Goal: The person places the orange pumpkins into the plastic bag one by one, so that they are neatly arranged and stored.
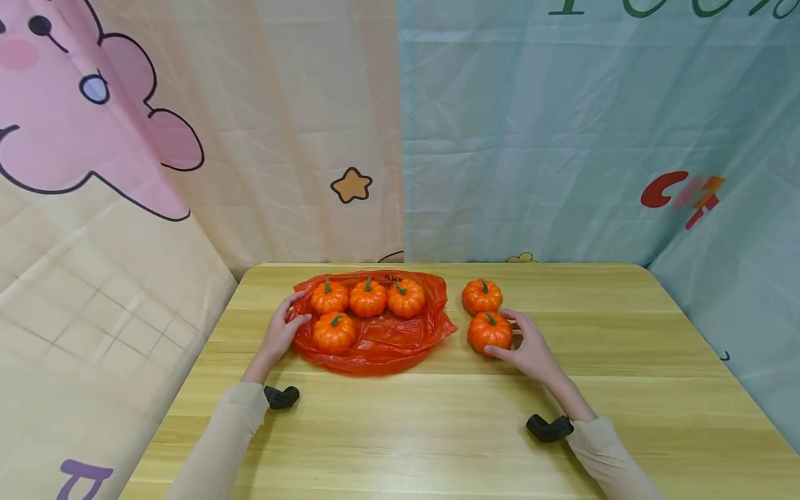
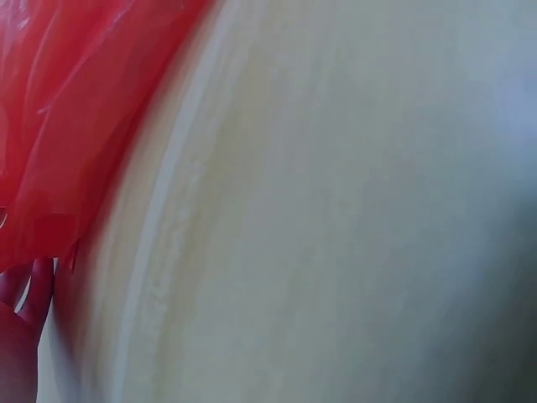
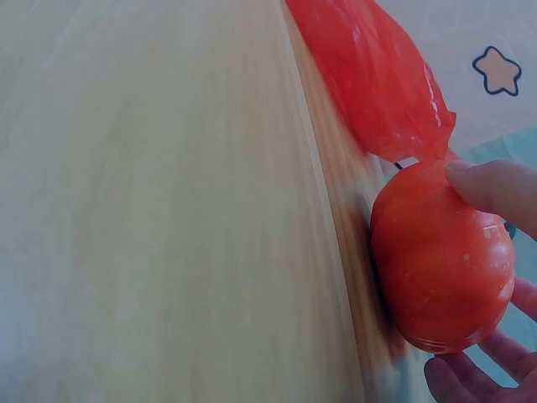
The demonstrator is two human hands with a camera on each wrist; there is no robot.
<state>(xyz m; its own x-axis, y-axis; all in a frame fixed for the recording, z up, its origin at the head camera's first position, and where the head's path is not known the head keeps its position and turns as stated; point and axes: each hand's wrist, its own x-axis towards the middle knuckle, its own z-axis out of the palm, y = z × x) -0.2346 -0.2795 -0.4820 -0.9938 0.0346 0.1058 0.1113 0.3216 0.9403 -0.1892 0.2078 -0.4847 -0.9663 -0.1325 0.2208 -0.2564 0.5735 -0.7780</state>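
A red plastic bag (image 1: pixel 387 361) lies spread wide on the table, with several small orange pumpkins (image 1: pixel 368 298) inside it. At its left rim my left hand (image 1: pixel 282 330) holds the edge of the plastic; in the left wrist view the fingers (image 2: pixel 38 294) show against the red film. Right of the bag, my right hand (image 1: pixel 530 348) grips a pumpkin (image 1: pixel 487 335) between thumb and fingers. The right wrist view shows the thumb (image 3: pixel 495 189) on top of this pumpkin (image 3: pixel 440 260) and fingers around its far side. Just behind it sits another pumpkin (image 1: pixel 482 292).
The wooden table (image 1: pixel 400 437) ends at a printed curtain (image 1: pixel 531 139) along the back, and more curtain hangs at both sides. A black wrist mount (image 1: pixel 282 397) sits on the left wrist and another black mount (image 1: pixel 550 428) on the right.
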